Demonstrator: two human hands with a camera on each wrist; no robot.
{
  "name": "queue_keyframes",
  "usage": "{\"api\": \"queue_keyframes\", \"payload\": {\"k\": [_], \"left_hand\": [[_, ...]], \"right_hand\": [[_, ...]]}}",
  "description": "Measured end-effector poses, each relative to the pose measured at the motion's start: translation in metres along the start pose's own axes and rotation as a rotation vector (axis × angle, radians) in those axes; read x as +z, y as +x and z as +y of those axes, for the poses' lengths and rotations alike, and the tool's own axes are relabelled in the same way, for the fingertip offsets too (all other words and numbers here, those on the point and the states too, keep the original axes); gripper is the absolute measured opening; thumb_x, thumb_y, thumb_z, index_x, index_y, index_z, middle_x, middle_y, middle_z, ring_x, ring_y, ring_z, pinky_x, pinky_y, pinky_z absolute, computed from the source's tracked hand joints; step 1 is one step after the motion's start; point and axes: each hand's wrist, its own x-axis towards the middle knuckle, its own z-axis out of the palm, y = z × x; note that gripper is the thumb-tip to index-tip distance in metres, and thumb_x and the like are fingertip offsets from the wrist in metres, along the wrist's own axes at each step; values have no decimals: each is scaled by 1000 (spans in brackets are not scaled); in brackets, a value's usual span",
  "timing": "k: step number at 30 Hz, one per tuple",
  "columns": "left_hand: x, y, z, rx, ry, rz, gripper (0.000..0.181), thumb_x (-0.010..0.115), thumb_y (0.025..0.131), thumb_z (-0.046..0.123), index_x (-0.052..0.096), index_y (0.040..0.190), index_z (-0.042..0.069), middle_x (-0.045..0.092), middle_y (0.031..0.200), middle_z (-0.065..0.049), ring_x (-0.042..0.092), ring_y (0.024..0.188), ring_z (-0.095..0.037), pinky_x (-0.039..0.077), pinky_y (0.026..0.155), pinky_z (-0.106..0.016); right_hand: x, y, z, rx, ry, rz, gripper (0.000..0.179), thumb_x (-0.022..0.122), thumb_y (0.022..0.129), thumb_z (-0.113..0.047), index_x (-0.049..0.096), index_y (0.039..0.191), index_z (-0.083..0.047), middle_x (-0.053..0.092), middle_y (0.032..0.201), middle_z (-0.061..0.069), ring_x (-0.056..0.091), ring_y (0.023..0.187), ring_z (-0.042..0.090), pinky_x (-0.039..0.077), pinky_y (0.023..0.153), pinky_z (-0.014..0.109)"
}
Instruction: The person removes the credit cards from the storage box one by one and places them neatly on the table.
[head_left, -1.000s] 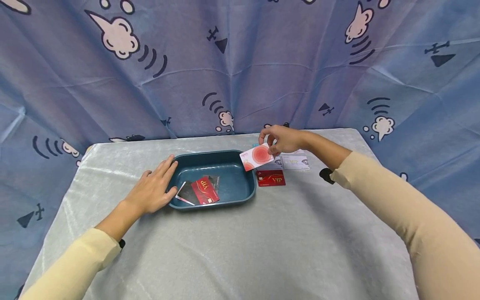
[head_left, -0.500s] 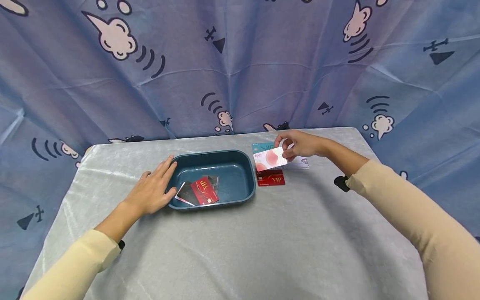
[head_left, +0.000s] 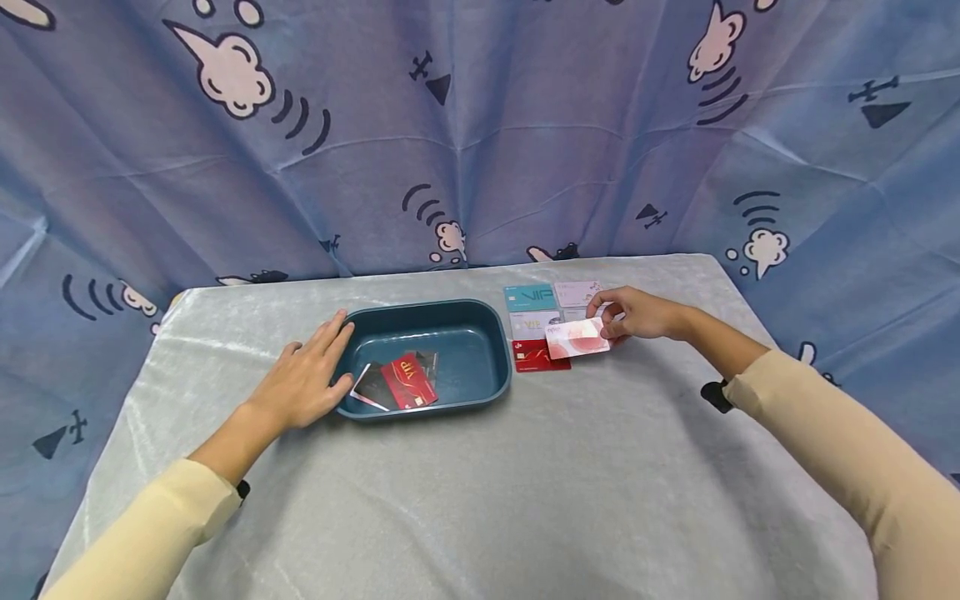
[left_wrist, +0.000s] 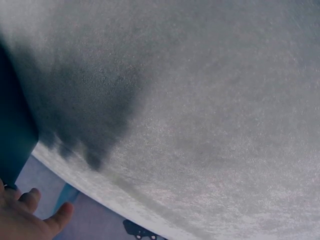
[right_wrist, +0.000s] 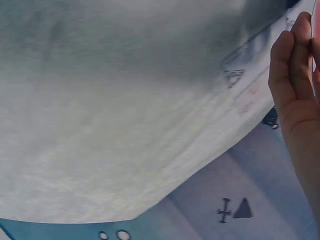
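My right hand point(head_left: 637, 315) pinches a white card with pink-red circles point(head_left: 576, 338) by its right end, between thumb and fingers. The card overlaps the right part of a red VIP card point(head_left: 531, 358) and a white card behind it. In the right wrist view only a sliver of the pink card point(right_wrist: 316, 25) shows beside the fingers. My left hand point(head_left: 303, 375) lies with extended fingers on the left rim of a dark teal tray point(head_left: 472, 404). Inside the tray are a red VIP card point(head_left: 409, 382) and dark cards point(head_left: 372, 385) partly under it.
Beside the tray's right end, cards lie in rows: a teal VIP card point(head_left: 529, 297), a pale pink card point(head_left: 576, 292) and a white VIP card point(head_left: 534, 323). A grey-white cloth point(head_left: 480, 500) covers the table. Behind it hangs a blue patterned curtain point(head_left: 480, 150).
My right hand has carried the pink-circled card rightward and down from the tray's right rim to over the laid-out cards, uncovering the teal and white ones. The left hand stays put.
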Motion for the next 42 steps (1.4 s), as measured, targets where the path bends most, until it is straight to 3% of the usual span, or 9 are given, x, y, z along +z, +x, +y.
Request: {"api": "queue_keyframes", "payload": {"k": [13, 32, 42], "left_hand": [[0, 0, 0, 6, -1, 5, 74, 51, 97, 32, 22, 157, -1, 11, 166, -16, 24, 147, -37, 31, 104, -66], [-1, 0, 1, 3, -5, 1, 74, 51, 97, 32, 22, 157, -1, 11, 166, -16, 24, 148, -37, 30, 105, -67], [0, 0, -1, 11, -3, 12, 73, 51, 98, 32, 22, 157, -1, 11, 166, -16, 24, 148, -37, 30, 104, -67]], "right_hand": [[-1, -11, 34, 30, 6, 26, 32, 59, 91, 7, 52, 122, 5, 52, 88, 12, 57, 87, 25, 55, 73, 31], [2, -8, 40, -5, -105, -1, 28, 60, 91, 3, 54, 118, 6, 54, 91, 15, 56, 83, 24, 55, 70, 32], [-1, -7, 32, 43, -200, -66, 29, 65, 94, -11, 54, 116, 3, 60, 96, 13, 57, 83, 21, 55, 75, 36]]}}
